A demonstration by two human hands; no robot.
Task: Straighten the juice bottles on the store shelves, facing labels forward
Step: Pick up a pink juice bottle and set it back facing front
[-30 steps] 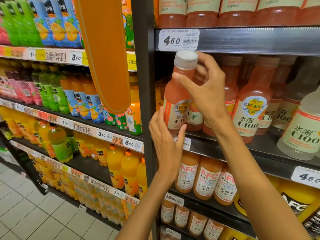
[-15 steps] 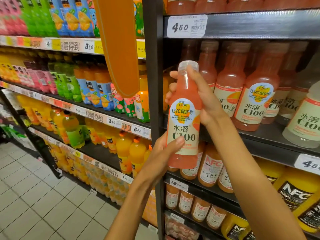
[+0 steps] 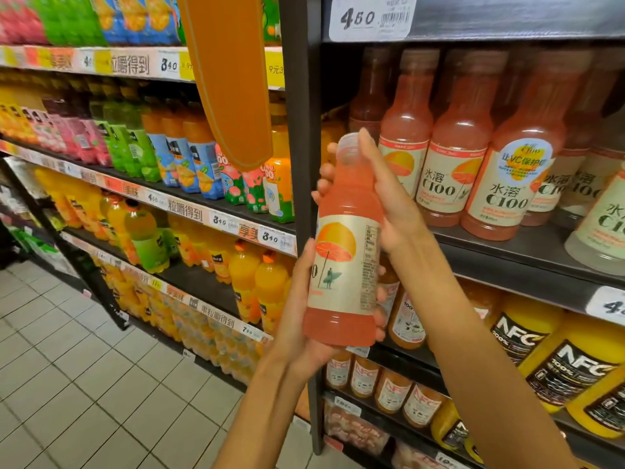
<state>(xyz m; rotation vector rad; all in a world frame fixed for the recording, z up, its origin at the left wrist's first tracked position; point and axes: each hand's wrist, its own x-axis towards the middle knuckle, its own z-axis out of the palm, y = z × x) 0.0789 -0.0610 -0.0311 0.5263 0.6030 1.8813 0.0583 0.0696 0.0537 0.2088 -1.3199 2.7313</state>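
A pink C100 juice bottle (image 3: 343, 265) is held upright in front of the dark shelf post, off the shelf. Its cream label shows the orange-slice picture and the barcode side, with the name turned away to the left. My right hand (image 3: 389, 201) grips its neck and shoulder just under the cap. My left hand (image 3: 301, 316) cups the lower body and base. Behind it, a row of matching C100 bottles (image 3: 449, 170) stands on the dark shelf (image 3: 507, 252), most with labels facing forward.
NFC juice bottles (image 3: 554, 353) fill the shelves below. To the left, shelves hold green, blue and orange drink bottles (image 3: 176, 157). An orange hanging sign (image 3: 230, 79) dangles beside the dark upright post (image 3: 301, 130). Tiled floor (image 3: 84, 384) lies at lower left.
The bottle has come off the shelf edge and down in front of the post. It has been turned, so the C100 name no longer faces me. My left hand now cups its base.
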